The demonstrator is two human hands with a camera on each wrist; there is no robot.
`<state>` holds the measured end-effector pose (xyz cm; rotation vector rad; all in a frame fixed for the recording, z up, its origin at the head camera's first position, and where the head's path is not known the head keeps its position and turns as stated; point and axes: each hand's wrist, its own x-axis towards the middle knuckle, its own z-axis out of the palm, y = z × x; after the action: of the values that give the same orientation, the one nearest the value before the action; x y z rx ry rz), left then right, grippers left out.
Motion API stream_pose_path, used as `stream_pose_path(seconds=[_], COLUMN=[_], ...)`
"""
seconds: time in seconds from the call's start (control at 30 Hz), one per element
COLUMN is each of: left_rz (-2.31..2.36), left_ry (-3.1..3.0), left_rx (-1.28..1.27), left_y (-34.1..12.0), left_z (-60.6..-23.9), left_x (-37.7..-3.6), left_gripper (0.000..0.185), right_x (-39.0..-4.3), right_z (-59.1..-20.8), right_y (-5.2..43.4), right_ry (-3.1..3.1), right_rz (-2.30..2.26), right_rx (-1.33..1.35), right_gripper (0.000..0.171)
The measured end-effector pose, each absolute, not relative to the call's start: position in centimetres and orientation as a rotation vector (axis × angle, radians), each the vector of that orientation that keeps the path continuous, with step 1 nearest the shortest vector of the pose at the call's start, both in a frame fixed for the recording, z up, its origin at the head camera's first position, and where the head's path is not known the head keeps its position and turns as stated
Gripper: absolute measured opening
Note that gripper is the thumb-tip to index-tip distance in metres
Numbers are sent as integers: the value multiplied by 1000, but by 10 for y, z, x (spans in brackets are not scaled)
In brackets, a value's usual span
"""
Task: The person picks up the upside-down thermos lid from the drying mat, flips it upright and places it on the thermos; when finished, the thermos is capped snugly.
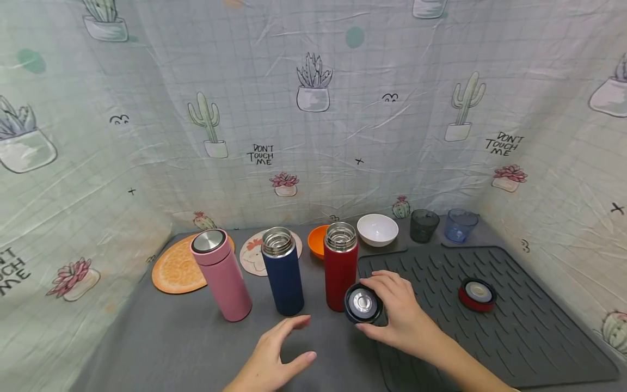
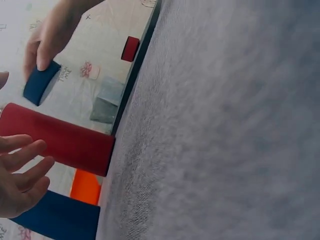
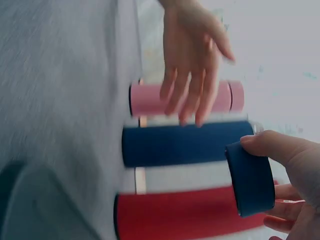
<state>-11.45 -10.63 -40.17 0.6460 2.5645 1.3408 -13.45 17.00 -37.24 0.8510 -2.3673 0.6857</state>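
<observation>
My right hand (image 1: 404,316) pinches a dark blue bottle lid (image 1: 363,303) between thumb and fingers, its metal-centred underside turned to the head view. The lid's blue side (image 3: 251,180) shows in the right wrist view. My left hand (image 1: 269,356) holds nothing, fingers loosely extended and thumb apart, in front of the blue bottle (image 1: 285,286). That bottle stands upright without a lid, its steel neck bare. Beside it is a red bottle (image 1: 340,277), also lidless and upright, just behind the blue lid. A pink bottle (image 1: 226,283) with its lid on stands at left.
A red lid (image 1: 477,295) lies upside down on the dark ridged mat (image 1: 431,283) at right. Behind are an orange bowl (image 1: 316,242), a white bowl (image 1: 377,230), a grey cup (image 1: 423,225) and a blue cup (image 1: 460,226). Two round mats, an orange-slice one (image 1: 171,269) included, lie behind the bottles.
</observation>
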Motion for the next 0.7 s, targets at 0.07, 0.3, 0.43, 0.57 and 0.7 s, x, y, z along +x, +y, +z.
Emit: stream_pose_path(seconds=[0.07,0.3,0.43,0.57,0.7], left_rz=[1365,1496,1570,1617,1641], left_ry=[2567,2593,2566,2519,2516], left_rx=[678,803,781,712,672], left_y=[-103,-91,-86,-87,-93], left_z=[-401,-393,-387,-382,-380], left_x=[-116,-126,-129,-129,-131], left_gripper=[53,40,35,24,18], right_x=[-132,-127,-124,-121,-122], right_z=[-370,-365,-363,-362,-363], right_y=[161,132,117,104,95], right_ry=[-2359,-2298,-2265,-2269,-2240], right_rz=[678,668,695,693,684], right_rx=[886,973,1039,1083,1096], right_gripper=[73,74,73,71,71])
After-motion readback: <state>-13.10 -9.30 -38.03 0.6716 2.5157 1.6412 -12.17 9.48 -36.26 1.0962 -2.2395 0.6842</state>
